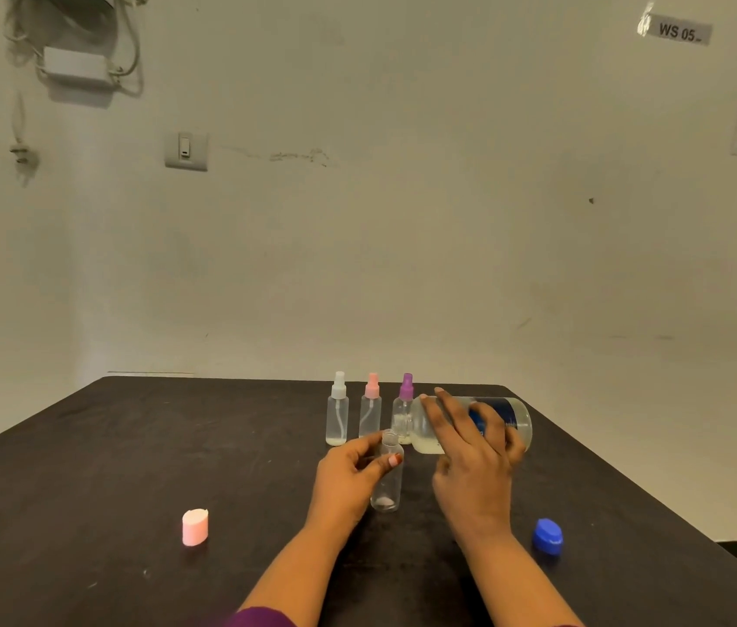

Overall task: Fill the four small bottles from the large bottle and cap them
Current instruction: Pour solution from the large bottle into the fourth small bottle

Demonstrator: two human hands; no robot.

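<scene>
My left hand holds a small clear uncapped bottle upright on the dark table. My right hand grips the large clear bottle with a blue label, tipped on its side, its mouth over the small bottle's neck. A little pale liquid lies in the large bottle. Behind stand three capped spray bottles: white top, pink top, purple top. A pink cap lies at the left, a blue cap at the right.
The table's far edge meets a pale wall with a switch. The right table edge runs diagonally past the blue cap. A purple sleeve shows at the bottom.
</scene>
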